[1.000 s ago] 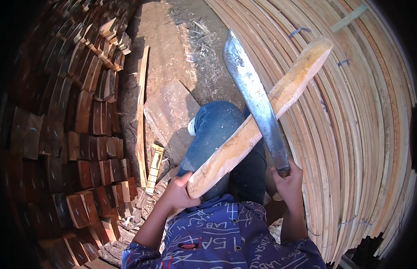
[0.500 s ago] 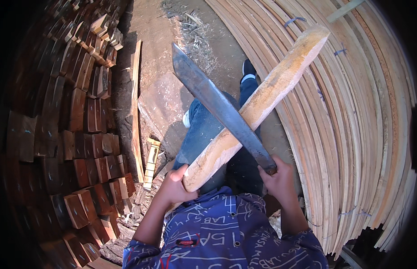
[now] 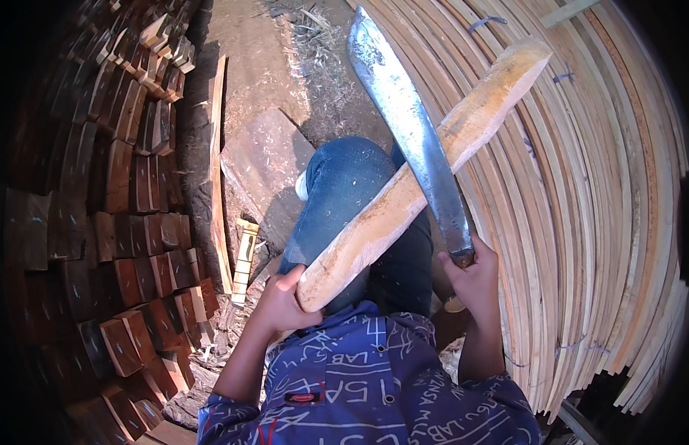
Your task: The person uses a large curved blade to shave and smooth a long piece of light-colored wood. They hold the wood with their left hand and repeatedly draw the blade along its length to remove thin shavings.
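One rough wood piece (image 3: 370, 226) slants up-right above the jeans (image 3: 333, 178), its far end overlapping the stacked planks (image 3: 596, 222) in view. Left hand (image 3: 285, 300) has fingers wrapped round the near end. Right hand (image 3: 472, 278) has fingers closed round the bottom of a big knife (image 3: 406, 122), tip up, crossing in front of the wood piece; can't tell if they touch. Wood blocks (image 3: 128, 282) piled at left.

wearing deep blue shirt (image 3: 337, 356), white scrawled lettering and lines running across it; red oval showing on dark chest patch (image 3: 303, 398); round buttons (image 3: 389, 399) dotting front; sleeves (image 3: 229, 415) ending short, leaving forearms (image 3: 244, 363) bare; left hand (image 3: 286, 302), right hand (image 3: 472, 276) going ungloved; blue jeans (image 3: 337, 185) showing pale flecks.
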Tool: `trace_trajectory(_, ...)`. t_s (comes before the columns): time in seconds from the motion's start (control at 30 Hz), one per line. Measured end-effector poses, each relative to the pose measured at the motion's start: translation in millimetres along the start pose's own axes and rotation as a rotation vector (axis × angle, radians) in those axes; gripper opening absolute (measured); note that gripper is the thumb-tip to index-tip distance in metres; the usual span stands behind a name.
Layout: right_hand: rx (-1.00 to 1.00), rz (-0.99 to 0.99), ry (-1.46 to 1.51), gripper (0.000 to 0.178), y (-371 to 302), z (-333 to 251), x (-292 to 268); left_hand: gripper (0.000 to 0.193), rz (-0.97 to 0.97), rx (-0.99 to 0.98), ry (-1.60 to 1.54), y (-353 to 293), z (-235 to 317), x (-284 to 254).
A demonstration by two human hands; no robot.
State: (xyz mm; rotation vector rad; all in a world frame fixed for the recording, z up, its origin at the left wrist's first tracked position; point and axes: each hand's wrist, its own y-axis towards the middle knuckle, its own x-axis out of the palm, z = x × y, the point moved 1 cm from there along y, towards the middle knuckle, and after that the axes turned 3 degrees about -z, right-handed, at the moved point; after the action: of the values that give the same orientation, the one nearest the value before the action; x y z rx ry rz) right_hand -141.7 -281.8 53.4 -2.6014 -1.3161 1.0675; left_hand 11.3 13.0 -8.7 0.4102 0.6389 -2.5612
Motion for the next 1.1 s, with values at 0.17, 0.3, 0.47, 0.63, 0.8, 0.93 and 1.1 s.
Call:
trace_trajectory(0.17,-0.022,0.034,0.009,0.031,-1.0,11.9,4.3,0.054,-0.040,-0.077,-0.028,3.7,8.6,-2.4)
trace_trajectory(0.3,-0.099,-0.030,-0.085,0.030,-11.7,22.0,9.0,0.052,-0.049,-0.130,0.022,1.8,4.7,-1.5)
trace_trajectory(0.47,0.081,-0.025,0.066,0.029,-6.1,6.8,-3.1,0.053,-0.005,0.006,-0.108,2.7,-7.7,2.0)
trace_trajectory(0.63,0.110,0.062,0.196,0.029,-6.6,16.5,7.5,0.057,-0.113,-0.105,-0.154,0.2,-11.1,1.6)
trace_trajectory(0.8,-0.079,-0.049,-0.048,0.026,-34.5,19.8,28.2,0.050,0.001,-0.037,-0.142,1.1,-13.3,8.0)
trace_trajectory(0.93,-0.077,-0.072,-0.064,0.022,-30.1,6.5,19.6,0.056,-0.068,-0.051,-0.174,2.0,-8.7,1.5)
trace_trajectory(1.1,0.041,0.095,0.107,0.023,-12.3,-1.4,9.3,0.057,-0.040,-0.011,-0.113,1.3,-3.1,-1.7)
